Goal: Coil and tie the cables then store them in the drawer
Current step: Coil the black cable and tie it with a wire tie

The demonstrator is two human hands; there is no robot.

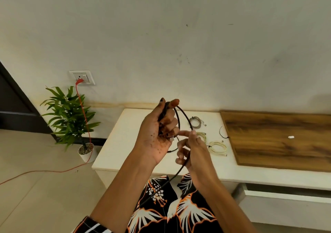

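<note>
A low white cabinet top [125, 154] runs from centre to right along a pale wall, its near edge crossing below the person's hands. A brown wood-grain panel [279, 139] covers its right part, and a white drawer [286, 195] below the near edge at right stands partly pulled out. To the left lies open beige floor, with a green potted plant [71, 118] against the wall and a thin red cord [84, 111] running from a wall socket [82, 77] down across the floor.

Both hands are raised above the cabinet's near edge. The left hand [157, 134] is curled closed around gathered loops of a thin black cable [184, 115], thumb and forefinger tips up. The right hand [191, 150], just to its right, is loosely curled and pinches the same cable, which arcs between the hands and trails down towards the person's patterned clothing.

On the white top beyond the hands lie a coiled grey cable [196, 121] and two coiled cream cables [217, 146], near each other.
</note>
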